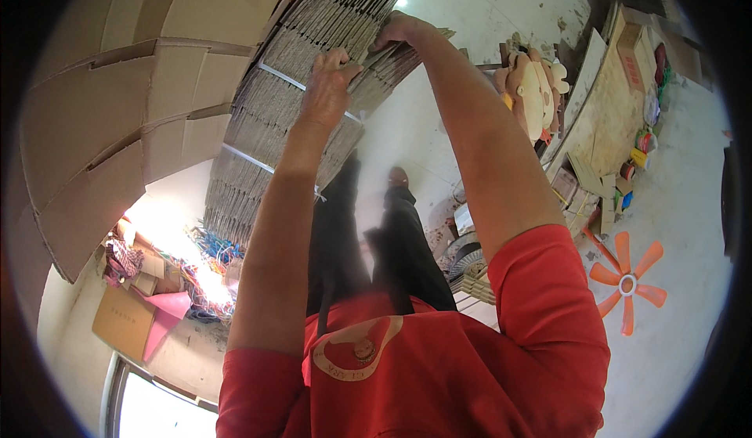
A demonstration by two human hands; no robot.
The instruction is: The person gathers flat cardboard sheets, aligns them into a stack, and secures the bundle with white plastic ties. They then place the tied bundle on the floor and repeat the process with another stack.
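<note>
A tall stack of flattened cardboard sheets leans in front of me, with its many edges facing me. White straps cross it in two places. My left hand lies against the stack beside the upper strap, its fingers curled in; what they hold, if anything, does not show. Farther up and to the right, my right hand bends over the stack's right edge and grips a fanned-out group of sheets. Its fingertips are partly hidden among the sheets.
Large cardboard boxes rise on the left. Tangled cords and a pink sheet lie at the lower left. A stuffed toy, a cluttered board and an orange fan blade are on the right.
</note>
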